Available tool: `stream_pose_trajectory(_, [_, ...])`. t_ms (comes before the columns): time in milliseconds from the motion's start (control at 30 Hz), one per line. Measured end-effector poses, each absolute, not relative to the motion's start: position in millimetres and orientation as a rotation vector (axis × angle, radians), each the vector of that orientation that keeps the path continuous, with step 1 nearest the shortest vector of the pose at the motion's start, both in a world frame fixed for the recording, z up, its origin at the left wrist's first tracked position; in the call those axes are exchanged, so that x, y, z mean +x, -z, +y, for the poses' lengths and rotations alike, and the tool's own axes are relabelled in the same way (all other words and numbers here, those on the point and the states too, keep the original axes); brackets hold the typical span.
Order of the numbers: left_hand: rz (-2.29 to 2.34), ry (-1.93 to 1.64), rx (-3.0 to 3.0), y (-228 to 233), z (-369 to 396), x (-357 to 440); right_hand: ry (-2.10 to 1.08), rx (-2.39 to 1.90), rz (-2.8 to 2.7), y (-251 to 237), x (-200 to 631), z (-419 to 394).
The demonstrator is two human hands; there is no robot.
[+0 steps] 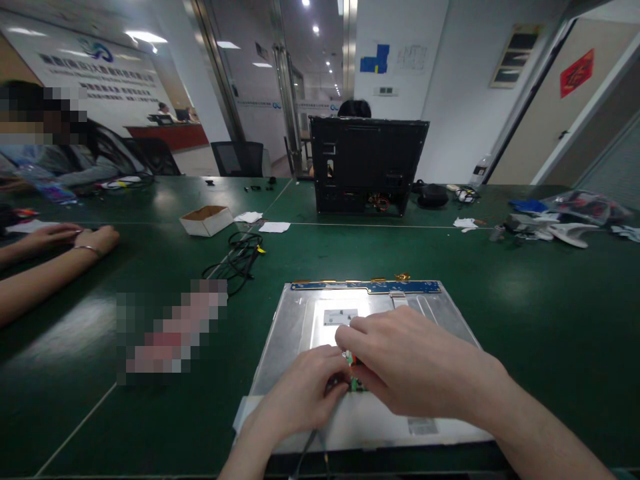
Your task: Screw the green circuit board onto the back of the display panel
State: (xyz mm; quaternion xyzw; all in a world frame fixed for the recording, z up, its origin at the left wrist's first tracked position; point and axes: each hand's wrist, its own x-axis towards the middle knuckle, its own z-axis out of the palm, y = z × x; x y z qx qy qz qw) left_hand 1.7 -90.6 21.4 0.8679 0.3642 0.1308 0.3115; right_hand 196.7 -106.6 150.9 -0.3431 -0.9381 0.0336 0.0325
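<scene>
Your left hand (300, 393) and right hand (415, 363) pinch a small green board (354, 381) over the metal panel (300, 333); black cables (240, 257), cardboard box (206, 220) beyond.

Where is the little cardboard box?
The cardboard box sits on the green table, left of centre, beside the black cables.

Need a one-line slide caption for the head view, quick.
Both hands, left hand and right hand, pinch a small green circuit board over a metal display panel on the green table.
</scene>
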Motion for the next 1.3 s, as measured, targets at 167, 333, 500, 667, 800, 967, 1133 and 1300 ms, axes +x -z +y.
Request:
stream_pose_trajectory(167, [0.945,-0.396,2.322,-23.3,-91.3,3.3,-0.123,-1.123,-2.885,-149.6,197.3,-106.8])
stream_pose_trajectory(333, [0.951,-0.384,2.309,-25.7,-90.8,5.1,-0.182,-1.079,-2.885,-150.6,196.9,-108.7])
stream_pose_trajectory(500, [0.949,-0.359,2.304,-22.8,-90.1,3.2,-0.160,-1.030,-2.907,-152.9,195.8,-108.7])
stream_pose_trajectory(667, [0.958,-0.351,2.303,-19.3,-89.5,1.4,-0.120,-1.053,-2.884,-151.2,196.0,-108.2])
stream_pose_trajectory(800, [0.933,-0.362,2.305,-20.7,-89.8,1.2,-0.089,-1.116,-2.861,-149.1,196.4,-107.5])
stream_pose_trajectory(967, [0.952,-0.374,2.317,-22.4,-90.7,3.0,-0.109,-1.102,-2.886,-148.5,196.5,-107.6])
stream_pose_trajectory(1133, [0.935,-0.385,2.298,-20.1,-90.1,2.4,-0.127,-1.034,-2.873,-150.1,196.8,-109.5])
stream_pose_trajectory(1300, [0.944,-0.385,2.289,-19.8,-89.5,1.2,-0.134,-1.039,-2.925,-152.4,195.9,-109.0])
